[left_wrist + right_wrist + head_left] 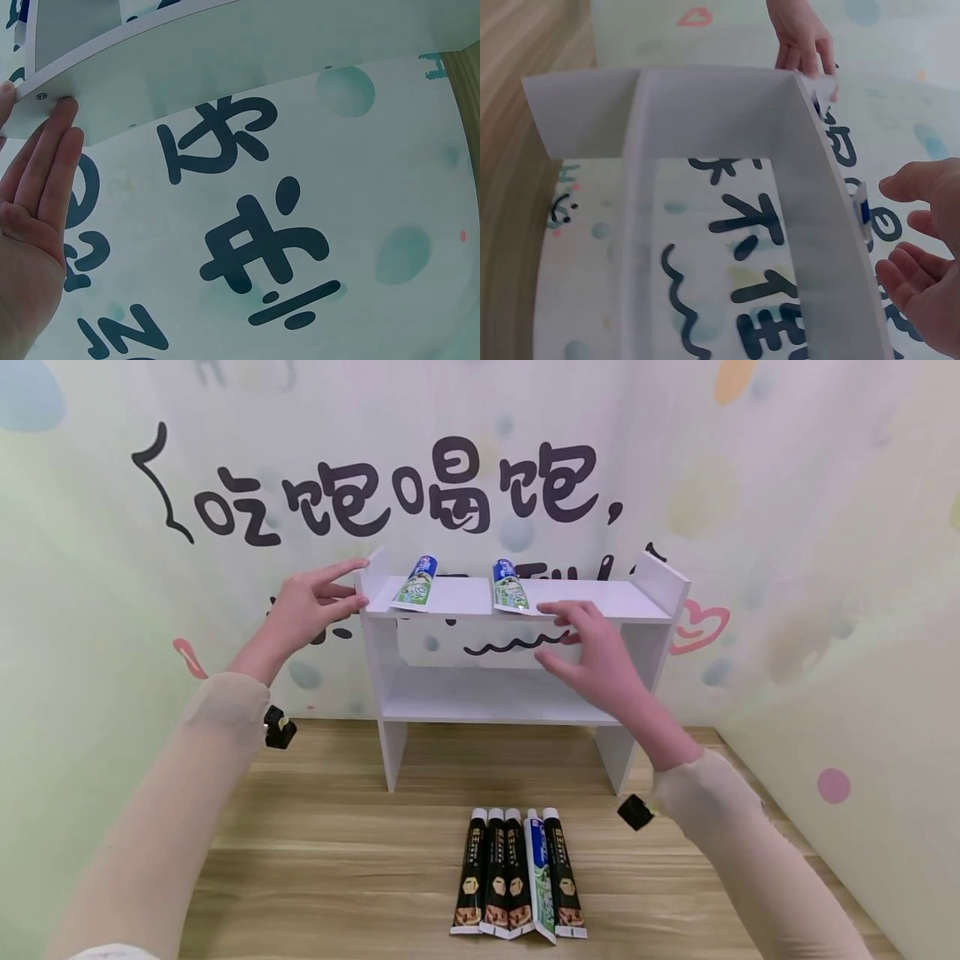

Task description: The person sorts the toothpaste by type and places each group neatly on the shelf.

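A white two-tier shelf stands against the wall. On its top board lie two blue-and-green toothpaste tubes, a left tube and a middle tube. My left hand touches the outer side of the shelf's left panel; in the left wrist view its fingers lie along that panel. Just in front of the top board, by the middle tube, my right hand hovers with fingers apart. In the right wrist view, nothing is between the right hand's fingers.
On the wooden table in front of the shelf lies a row of several black toothpaste tubes with one blue-and-green tube among them. Printed walls enclose the back and sides.
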{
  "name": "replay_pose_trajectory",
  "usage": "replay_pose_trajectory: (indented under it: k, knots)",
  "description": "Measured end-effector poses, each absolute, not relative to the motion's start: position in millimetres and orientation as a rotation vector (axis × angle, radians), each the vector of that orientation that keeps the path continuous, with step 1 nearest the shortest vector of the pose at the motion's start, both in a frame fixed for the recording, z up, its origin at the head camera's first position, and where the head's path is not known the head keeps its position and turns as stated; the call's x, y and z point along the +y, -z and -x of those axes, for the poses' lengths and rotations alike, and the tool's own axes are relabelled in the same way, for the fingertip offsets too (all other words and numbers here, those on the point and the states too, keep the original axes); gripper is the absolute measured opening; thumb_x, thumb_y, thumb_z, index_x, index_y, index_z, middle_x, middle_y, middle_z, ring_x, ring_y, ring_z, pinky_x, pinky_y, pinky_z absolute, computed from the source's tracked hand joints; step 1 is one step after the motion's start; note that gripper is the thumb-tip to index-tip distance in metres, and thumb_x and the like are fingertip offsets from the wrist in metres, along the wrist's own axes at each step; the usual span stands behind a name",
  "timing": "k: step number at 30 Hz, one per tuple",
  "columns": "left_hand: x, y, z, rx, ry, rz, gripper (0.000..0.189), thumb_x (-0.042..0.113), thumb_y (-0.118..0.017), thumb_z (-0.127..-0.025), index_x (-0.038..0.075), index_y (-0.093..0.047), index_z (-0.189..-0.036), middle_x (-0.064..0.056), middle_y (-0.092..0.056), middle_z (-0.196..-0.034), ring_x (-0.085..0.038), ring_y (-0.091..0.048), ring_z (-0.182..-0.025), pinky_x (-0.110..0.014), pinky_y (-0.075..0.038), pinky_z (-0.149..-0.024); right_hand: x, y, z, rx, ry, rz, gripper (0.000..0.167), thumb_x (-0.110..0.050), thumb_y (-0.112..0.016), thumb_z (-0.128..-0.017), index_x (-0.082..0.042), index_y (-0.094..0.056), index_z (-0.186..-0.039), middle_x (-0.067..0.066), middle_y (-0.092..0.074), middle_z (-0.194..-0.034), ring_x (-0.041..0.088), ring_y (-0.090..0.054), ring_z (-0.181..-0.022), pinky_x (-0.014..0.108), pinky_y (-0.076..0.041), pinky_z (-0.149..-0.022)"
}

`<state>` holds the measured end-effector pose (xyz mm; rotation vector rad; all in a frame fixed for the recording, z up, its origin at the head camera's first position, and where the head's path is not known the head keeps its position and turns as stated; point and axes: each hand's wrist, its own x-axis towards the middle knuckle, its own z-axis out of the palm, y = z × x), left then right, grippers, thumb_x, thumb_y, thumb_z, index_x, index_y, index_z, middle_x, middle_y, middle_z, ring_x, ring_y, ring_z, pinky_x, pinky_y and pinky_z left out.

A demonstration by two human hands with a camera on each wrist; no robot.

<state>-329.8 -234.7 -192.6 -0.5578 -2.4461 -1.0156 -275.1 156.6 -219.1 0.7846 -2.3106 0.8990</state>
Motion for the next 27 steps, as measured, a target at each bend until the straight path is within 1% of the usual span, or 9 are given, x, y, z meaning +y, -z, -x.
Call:
replay_pose_trajectory:
  k: [3, 9, 11, 14, 19, 23, 27]
  knots:
    - [-234.3, 192.5, 330.1, -2.444, 1.019, 0.561, 0.057, 0.027, -0.070, -0.093, 0.031, -0.050, -0.146, -0.015, -0.061, -0.139, -0.034, -0.067, -0.115, -0.013, -0.056, -0.081, 160.4, 234.9, 267.9, -2.297, -0.909, -0.801, 0.059, -0.009, -0.075, -0.086, -0.006, -0.051, -0.139, 0.015, -0.055, -0.134, 0.028, -0.056, -0.115, 0.043, -0.058, -0.091]
    - [-233.7, 192.4, 330.4, -2.462, 1.010, 0.549, 0.058, 0.028, -0.069, -0.093, 0.033, -0.048, -0.147, -0.014, -0.060, -0.140, -0.032, -0.067, -0.116, -0.031, -0.059, -0.090, 171.2, 259.0, 254.2, -2.262, -0.956, -0.800, 0.066, -0.005, -0.077, -0.084, -0.005, -0.047, -0.142, 0.014, -0.055, -0.135, 0.026, -0.057, -0.115, 0.043, -0.058, -0.090]
    - [-234.3, 192.6, 329.8, -2.462, 1.008, 0.543, 0.058, 0.027, -0.069, -0.093, 0.033, -0.048, -0.147, -0.014, -0.060, -0.140, -0.032, -0.067, -0.116, -0.034, -0.059, -0.091, 172.9, 265.5, 248.3, -2.264, -0.972, -0.786, 0.067, -0.005, -0.077, -0.083, -0.006, -0.047, -0.143, 0.013, -0.055, -0.137, 0.025, -0.057, -0.115, 0.043, -0.058, -0.090]
    - [-234.6, 192.9, 329.2, -2.459, 1.003, 0.540, 0.057, 0.027, -0.069, -0.093, 0.032, -0.048, -0.146, -0.013, -0.061, -0.140, -0.032, -0.067, -0.116, -0.035, -0.059, -0.092, 174.2, 277.1, 240.1, -2.277, -0.987, -0.761, 0.066, -0.005, -0.077, -0.083, -0.005, -0.048, -0.142, 0.012, -0.055, -0.139, 0.025, -0.057, -0.115, 0.042, -0.059, -0.090]
    - [-234.8, 192.9, 329.1, -2.458, 0.995, 0.541, 0.058, 0.029, -0.069, -0.093, 0.034, -0.048, -0.147, -0.013, -0.060, -0.140, -0.032, -0.067, -0.116, -0.038, -0.058, -0.093, 174.3, 297.8, 231.0, -2.315, -0.989, -0.699, 0.064, -0.009, -0.077, -0.085, -0.006, -0.049, -0.141, 0.012, -0.056, -0.138, 0.025, -0.059, -0.115, 0.042, -0.059, -0.088]
    - [-234.9, 193.0, 328.7, -2.456, 1.001, 0.544, 0.058, 0.028, -0.069, -0.093, 0.034, -0.048, -0.147, -0.012, -0.058, -0.143, -0.032, -0.066, -0.117, -0.040, -0.058, -0.094, 174.6, 312.0, 228.6, -2.316, -1.008, -0.674, 0.063, -0.007, -0.077, -0.084, -0.005, -0.050, -0.140, 0.013, -0.056, -0.137, 0.027, -0.060, -0.114, 0.044, -0.060, -0.087]
    - [-234.8, 193.4, 328.3, -2.457, 1.005, 0.545, 0.058, 0.028, -0.069, -0.093, 0.035, -0.048, -0.146, -0.011, -0.058, -0.144, -0.032, -0.066, -0.118, -0.034, -0.059, -0.092, 175.6, 324.6, 224.6, -2.332, -1.042, -0.641, 0.063, -0.006, -0.077, -0.084, -0.006, -0.050, -0.140, 0.013, -0.057, -0.134, 0.027, -0.060, -0.112, 0.044, -0.059, -0.087]
